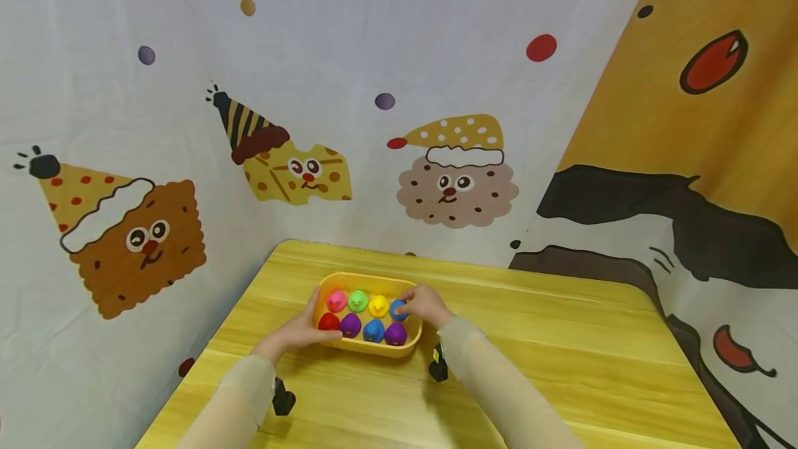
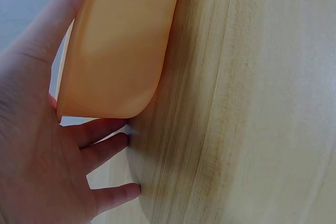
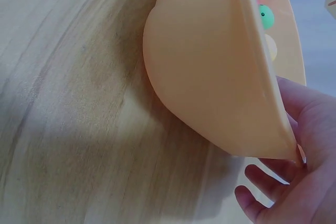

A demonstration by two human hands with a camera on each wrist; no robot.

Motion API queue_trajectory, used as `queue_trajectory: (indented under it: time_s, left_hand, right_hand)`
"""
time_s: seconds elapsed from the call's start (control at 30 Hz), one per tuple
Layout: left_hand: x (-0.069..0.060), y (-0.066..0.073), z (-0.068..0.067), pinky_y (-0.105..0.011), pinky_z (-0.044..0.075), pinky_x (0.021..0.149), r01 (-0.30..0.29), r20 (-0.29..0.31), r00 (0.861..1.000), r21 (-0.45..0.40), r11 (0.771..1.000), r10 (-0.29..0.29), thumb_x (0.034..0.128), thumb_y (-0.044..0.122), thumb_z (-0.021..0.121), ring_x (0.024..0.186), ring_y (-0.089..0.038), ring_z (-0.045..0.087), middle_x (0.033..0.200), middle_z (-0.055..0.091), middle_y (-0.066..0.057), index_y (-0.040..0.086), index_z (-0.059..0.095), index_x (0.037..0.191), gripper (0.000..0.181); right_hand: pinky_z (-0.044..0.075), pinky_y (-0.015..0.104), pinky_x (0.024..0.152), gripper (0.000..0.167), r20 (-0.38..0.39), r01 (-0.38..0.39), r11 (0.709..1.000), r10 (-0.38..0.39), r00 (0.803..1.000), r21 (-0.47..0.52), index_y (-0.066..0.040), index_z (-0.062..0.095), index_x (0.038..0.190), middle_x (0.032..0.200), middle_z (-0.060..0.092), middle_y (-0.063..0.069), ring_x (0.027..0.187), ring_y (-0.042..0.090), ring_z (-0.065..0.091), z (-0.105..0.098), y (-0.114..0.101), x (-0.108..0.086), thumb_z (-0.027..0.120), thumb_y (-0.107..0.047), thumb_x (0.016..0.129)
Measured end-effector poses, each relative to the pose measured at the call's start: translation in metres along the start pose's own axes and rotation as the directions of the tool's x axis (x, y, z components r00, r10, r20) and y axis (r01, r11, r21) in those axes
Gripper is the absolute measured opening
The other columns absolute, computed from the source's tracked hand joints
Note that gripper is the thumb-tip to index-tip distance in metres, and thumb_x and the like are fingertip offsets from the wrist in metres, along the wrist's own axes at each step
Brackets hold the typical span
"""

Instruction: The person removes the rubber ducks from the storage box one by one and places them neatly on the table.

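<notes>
A yellow-orange plastic tub (image 1: pixel 374 348) stands on the table with small rubber ducks in two rows. Pink (image 1: pixel 337 300), green (image 1: pixel 358 300) and yellow ducks (image 1: pixel 377 306) sit at the back, with a blue duck (image 1: pixel 396 310) at the right end. In front are a red duck (image 1: pixel 328 322), a purple duck (image 1: pixel 350 325), another blue duck (image 1: pixel 374 330) and a second purple duck (image 1: pixel 395 334). My left hand (image 1: pixel 303 328) holds the tub's left end, thumb along the front rim. Reaching over the right rim, my right hand (image 1: pixel 427 304) pinches the back-row blue duck; its fingertips are partly hidden.
The wooden table (image 1: pixel 530 366) extends right of the tub and toward me. A printed cloth (image 1: pixel 349 33) with cartoon food hangs behind and beside it. Black devices (image 1: pixel 283 398) are attached under both wrists.
</notes>
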State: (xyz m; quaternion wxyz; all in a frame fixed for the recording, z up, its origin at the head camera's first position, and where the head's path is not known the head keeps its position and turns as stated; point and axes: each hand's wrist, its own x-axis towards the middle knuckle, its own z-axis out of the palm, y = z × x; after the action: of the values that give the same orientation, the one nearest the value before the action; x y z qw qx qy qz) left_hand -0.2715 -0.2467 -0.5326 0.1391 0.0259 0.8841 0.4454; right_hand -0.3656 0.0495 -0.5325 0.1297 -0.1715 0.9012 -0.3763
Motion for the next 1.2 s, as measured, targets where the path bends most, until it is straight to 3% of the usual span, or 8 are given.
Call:
queue_trajectory:
  time_s: [0.4, 0.97, 1.2]
  left_hand:
    - [-0.001, 0.007, -0.004, -0.064, 0.014, 0.110, -0.004, 0.016, 1.000, -0.004, 1.000, 0.005, 0.0804, 0.040, 0.078, 0.140, -0.051, 0.014, 0.158, 0.001, -0.028, 0.006, -0.014, 0.153, 0.122]
    - [-0.003, 0.006, -0.001, -0.066, 0.012, 0.110, 0.013, 0.035, 0.999, -0.024, 1.000, -0.012, 0.0810, 0.040, 0.077, 0.140, -0.052, 0.013, 0.157, -0.001, -0.029, 0.007, -0.017, 0.152, 0.122]
    - [-0.004, 0.005, -0.002, -0.068, 0.013, 0.108, 0.030, 0.035, 0.999, -0.016, 0.999, -0.029, 0.0811, 0.043, 0.076, 0.139, -0.053, 0.014, 0.157, 0.001, -0.030, 0.007, -0.016, 0.152, 0.122]
  right_hand:
    - [0.050, 0.042, 0.088, 0.032, -0.012, 0.012, 1.000, -0.012, 1.000, 0.022, -0.001, 0.073, 0.105, 0.108, 0.069, 0.011, 0.098, 0.024, 0.061, -0.010, -0.011, -0.006, 0.079, -0.023, 0.082]
    - [0.051, 0.037, 0.081, 0.033, -0.002, 0.053, 0.998, -0.053, 0.999, -0.037, -0.003, 0.072, 0.106, 0.110, 0.067, 0.010, 0.093, 0.021, 0.058, -0.034, -0.027, -0.014, 0.078, -0.023, 0.081]
    - [0.049, 0.039, 0.087, 0.034, 0.001, 0.060, 0.995, -0.060, 0.998, -0.077, -0.007, 0.073, 0.108, 0.115, 0.067, 0.010, 0.102, 0.023, 0.058, -0.045, -0.031, -0.012, 0.078, -0.027, 0.082]
